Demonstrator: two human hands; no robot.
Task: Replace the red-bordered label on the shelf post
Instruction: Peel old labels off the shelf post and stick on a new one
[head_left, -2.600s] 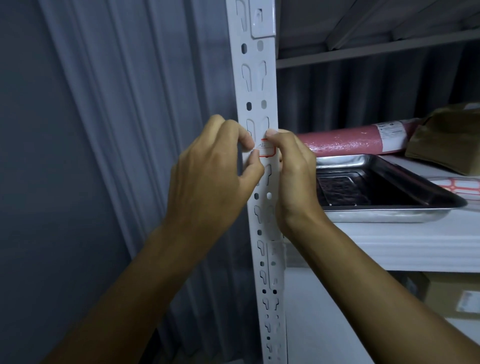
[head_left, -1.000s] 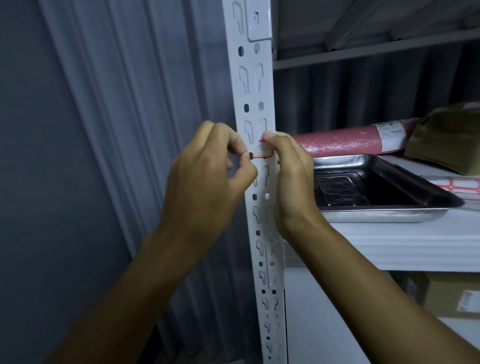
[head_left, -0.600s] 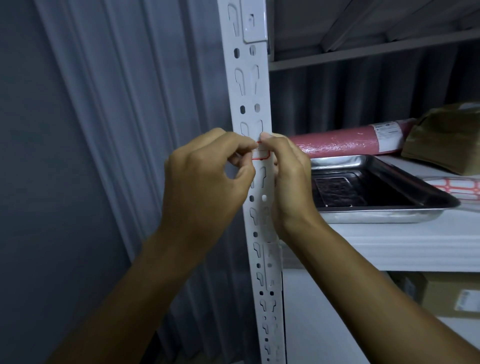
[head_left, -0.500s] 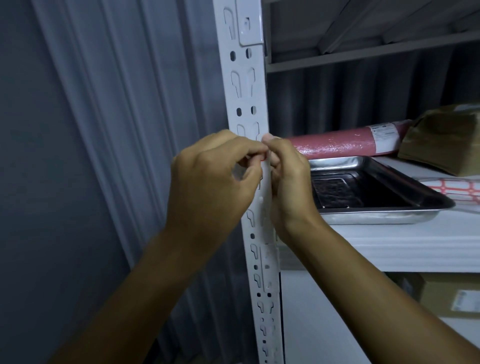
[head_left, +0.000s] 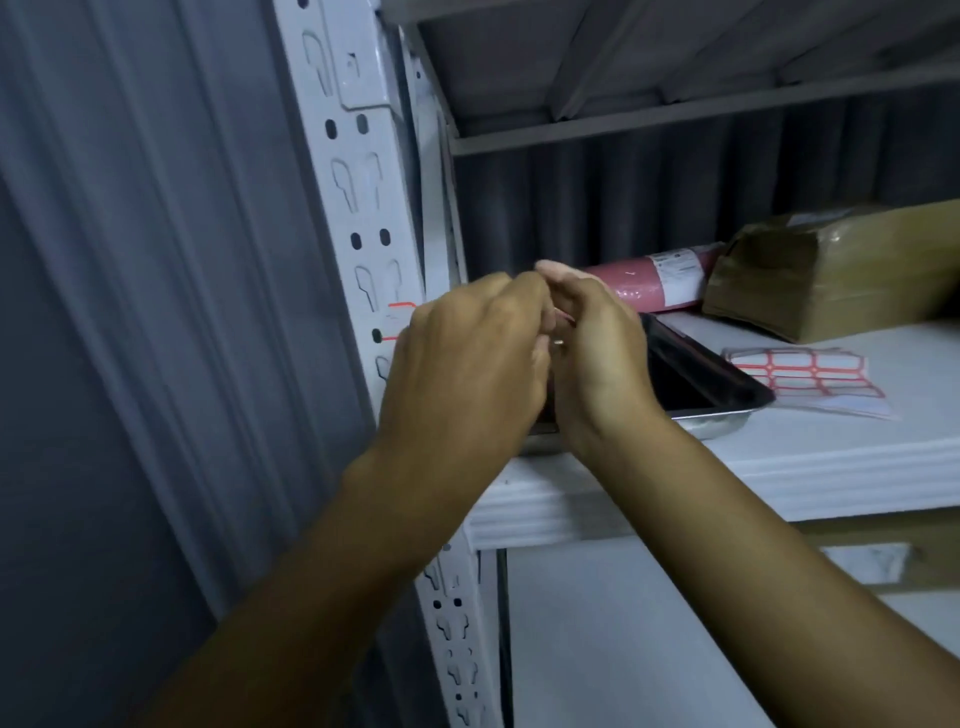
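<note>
both hands meet in front of the shelf post (head_left: 363, 208), right of its face. left hand (head_left: 467, 364) and right hand (head_left: 597, 358) fingertips pinched together on something small, cannot tell what. red-bordered label (head_left: 397, 322) on post front, partly hidden by left hand. label sheet (head_left: 800, 374) lies on shelf (head_left: 779, 457) near front edge, beside metal tray (head_left: 706, 395).

Bare forearms, no sleeves; left hand (head_left: 467, 364), right hand (head_left: 597, 358).

The white label with the red border (head_left: 399, 322) sticks flat on the front of the tall white shelf post (head_left: 363, 218) with holes.
</note>
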